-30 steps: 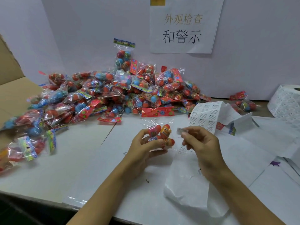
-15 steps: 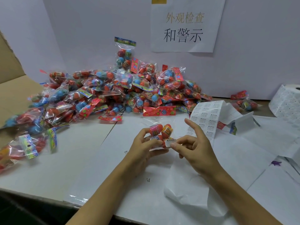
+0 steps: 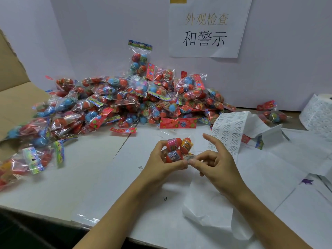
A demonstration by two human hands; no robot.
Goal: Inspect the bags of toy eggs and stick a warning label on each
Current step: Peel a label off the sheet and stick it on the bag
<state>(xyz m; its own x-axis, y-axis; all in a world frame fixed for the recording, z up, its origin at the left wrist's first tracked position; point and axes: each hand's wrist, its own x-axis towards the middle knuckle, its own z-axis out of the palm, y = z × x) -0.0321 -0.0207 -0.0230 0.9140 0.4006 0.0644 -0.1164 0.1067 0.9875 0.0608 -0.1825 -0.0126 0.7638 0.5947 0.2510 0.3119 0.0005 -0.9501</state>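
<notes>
My left hand grips a clear bag of red and orange toy eggs above the white table. A small white warning label lies on the bag's lower right side. My right hand presses that label with thumb and a fingertip, while its index finger points up. A strip of warning labels curls up just right of my hands.
A big pile of bagged eggs fills the back of the table and spills left into a cardboard box. Another bag and a label roll sit far right. Spent backing paper trails toward me.
My right hand carried the peeled label left from mid-air onto the bag and now presses it there. The left hand kept hold of the bag with hardly any shift.
</notes>
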